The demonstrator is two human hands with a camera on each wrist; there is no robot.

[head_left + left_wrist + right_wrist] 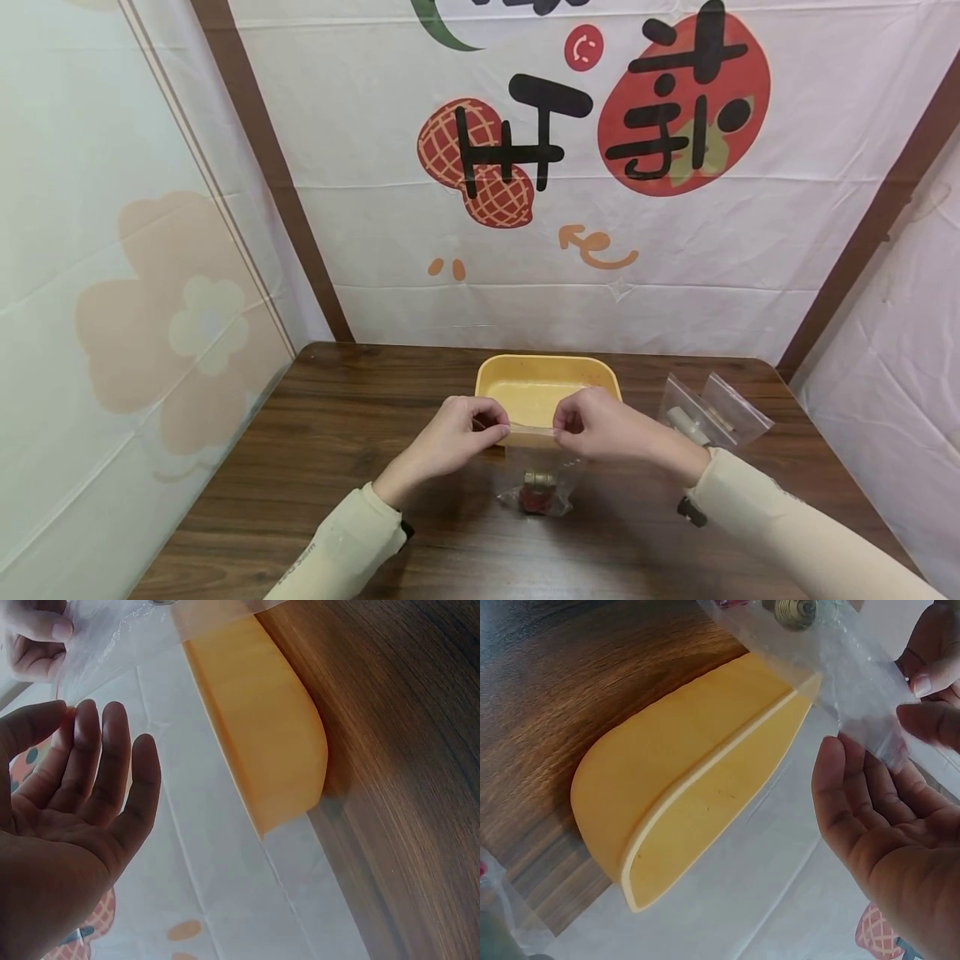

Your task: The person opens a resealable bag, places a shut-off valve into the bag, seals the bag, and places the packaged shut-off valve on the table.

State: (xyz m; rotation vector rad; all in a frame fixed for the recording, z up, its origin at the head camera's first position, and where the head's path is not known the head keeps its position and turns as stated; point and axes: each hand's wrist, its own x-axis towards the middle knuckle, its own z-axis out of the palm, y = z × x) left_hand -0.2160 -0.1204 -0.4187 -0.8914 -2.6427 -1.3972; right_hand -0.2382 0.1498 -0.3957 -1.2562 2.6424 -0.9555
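Between my two hands hangs a clear zip bag, gripped at its top edge. Inside, low in the bag, lies a brass threaded fitting with something red below it. My left hand pinches the left top corner between thumb and forefinger; its other fingers are loosely bent in the left wrist view. The right hand pinches the right top corner in the same way. In the right wrist view the brass fitting shows through the plastic, ringed with thread.
Just behind the hands a yellow plastic bin stands on the dark wood table. Two more clear zip bags lie at the right, one with a pale cylindrical piece. A printed cloth hangs behind the table.
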